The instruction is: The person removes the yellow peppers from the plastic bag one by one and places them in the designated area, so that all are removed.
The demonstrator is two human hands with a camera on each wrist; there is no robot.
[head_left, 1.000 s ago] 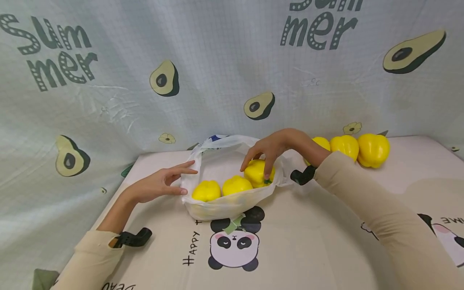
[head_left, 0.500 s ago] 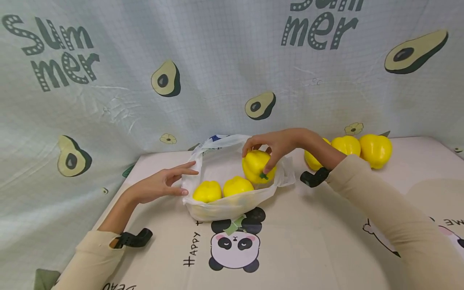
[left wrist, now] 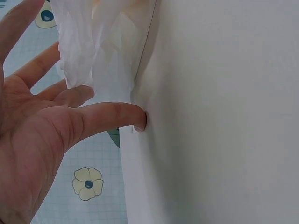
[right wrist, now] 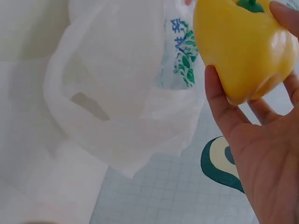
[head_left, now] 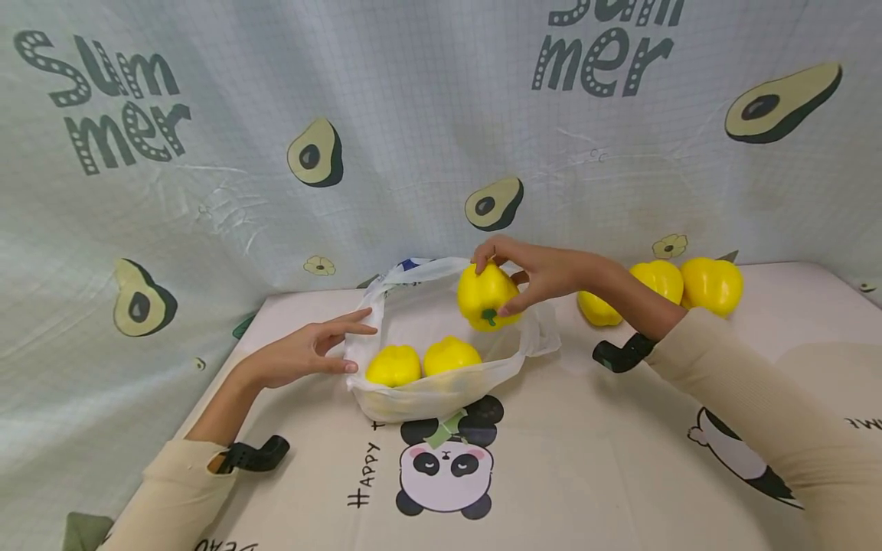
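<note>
My right hand (head_left: 540, 272) grips a yellow bell pepper (head_left: 485, 295) by its sides, its green stem facing me, over the right part of a white plastic bag (head_left: 441, 394). In the right wrist view the same bell pepper (right wrist: 245, 44) sits between thumb and fingers, beside the bag's mouth (right wrist: 70, 93). Two more bell peppers lie inside the bag, a left one (head_left: 394, 365) and a middle one (head_left: 451, 354). My left hand (head_left: 303, 352) has its fingers extended, fingertips at the bag's left edge. The left wrist view shows its thumb (left wrist: 112, 116) straight beside the hanging plastic (left wrist: 107, 51).
Behind my right forearm, several yellow bell peppers (head_left: 712, 285) stand in a row at the table's back right. A patterned curtain (head_left: 413, 115) rises along the back edge. The light table cover (head_left: 586, 474) has a printed panda (head_left: 445, 474) in front of the bag.
My right hand has lifted the bell pepper up from the bag's right side, and its forearm has shifted right. The left hand and the two bell peppers in the bag have stayed put.
</note>
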